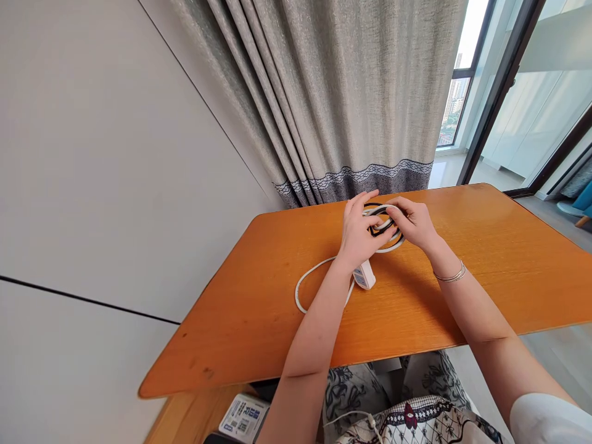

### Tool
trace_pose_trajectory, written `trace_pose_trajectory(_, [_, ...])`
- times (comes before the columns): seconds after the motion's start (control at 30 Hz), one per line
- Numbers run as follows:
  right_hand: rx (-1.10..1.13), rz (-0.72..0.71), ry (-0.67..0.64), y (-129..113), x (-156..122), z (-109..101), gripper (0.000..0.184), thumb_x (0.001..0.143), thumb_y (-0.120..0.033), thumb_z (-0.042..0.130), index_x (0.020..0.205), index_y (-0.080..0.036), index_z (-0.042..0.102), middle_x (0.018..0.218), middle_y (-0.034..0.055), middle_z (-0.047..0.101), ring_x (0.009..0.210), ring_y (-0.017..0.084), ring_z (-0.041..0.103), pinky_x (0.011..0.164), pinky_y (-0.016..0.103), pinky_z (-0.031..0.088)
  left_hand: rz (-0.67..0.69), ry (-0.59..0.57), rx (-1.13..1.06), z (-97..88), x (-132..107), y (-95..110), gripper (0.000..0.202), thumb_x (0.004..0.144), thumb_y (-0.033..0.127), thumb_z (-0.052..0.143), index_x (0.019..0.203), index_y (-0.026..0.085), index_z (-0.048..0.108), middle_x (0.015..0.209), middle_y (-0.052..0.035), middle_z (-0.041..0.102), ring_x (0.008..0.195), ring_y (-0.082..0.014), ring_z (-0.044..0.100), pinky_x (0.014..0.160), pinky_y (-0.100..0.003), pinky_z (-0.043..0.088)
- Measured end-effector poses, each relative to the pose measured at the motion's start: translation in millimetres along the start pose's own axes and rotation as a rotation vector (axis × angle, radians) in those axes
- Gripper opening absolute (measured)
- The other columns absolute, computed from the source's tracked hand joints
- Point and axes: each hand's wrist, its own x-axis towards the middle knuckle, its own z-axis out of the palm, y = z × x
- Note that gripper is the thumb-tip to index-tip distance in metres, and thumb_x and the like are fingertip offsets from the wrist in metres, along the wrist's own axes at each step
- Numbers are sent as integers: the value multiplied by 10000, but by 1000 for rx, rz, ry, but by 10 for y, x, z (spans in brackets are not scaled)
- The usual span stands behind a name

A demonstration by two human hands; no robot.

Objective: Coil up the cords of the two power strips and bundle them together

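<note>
On an orange wooden table lies a small coil of white and black cables. My left hand rests on the coil's left side with fingers curled over it. My right hand pinches the coil from the right; a thin bracelet circles that wrist. A white charger block lies just below my left wrist. From it a loose loop of white cable trails out to the left across the tabletop.
A grey curtain hangs behind the table, next to a pale wall. Glass doors stand at the right. Below the table's near edge are patterned fabric on my lap and a labelled white box.
</note>
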Motion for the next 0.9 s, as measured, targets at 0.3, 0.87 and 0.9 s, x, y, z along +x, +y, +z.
trace_pose_trajectory(0.3, [224, 21, 85, 95, 10, 28, 357, 916, -540, 585, 876, -205, 701, 787, 29, 730, 685, 160, 649, 671, 298, 511, 3, -116, -127, -105, -20, 80, 207, 746, 293, 793, 675, 189, 628, 1563, -123, 435, 1412, -310, 423, 1164, -535, 355])
trace_pose_trajectory(0.87, [-115, -402, 232, 122, -45, 95, 323, 972, -330, 447, 1142, -258, 712, 1009, 93, 651, 964, 232, 627, 876, 433, 529, -104, 4, -401, -104, -10, 14, 600, 954, 657, 392, 687, 199, 672, 1466, -90, 532, 1279, -265, 550, 1077, -482, 501])
trace_pose_trajectory(0.9, [-154, -424, 222, 105, -44, 84, 314, 951, -335, 478, 1150, -263, 710, 1017, 94, 654, 976, 241, 625, 888, 446, 525, -107, 12, -393, -102, -10, 13, 606, 956, 659, 381, 685, 196, 664, 1460, -92, 535, 1276, -260, 552, 1075, -473, 503])
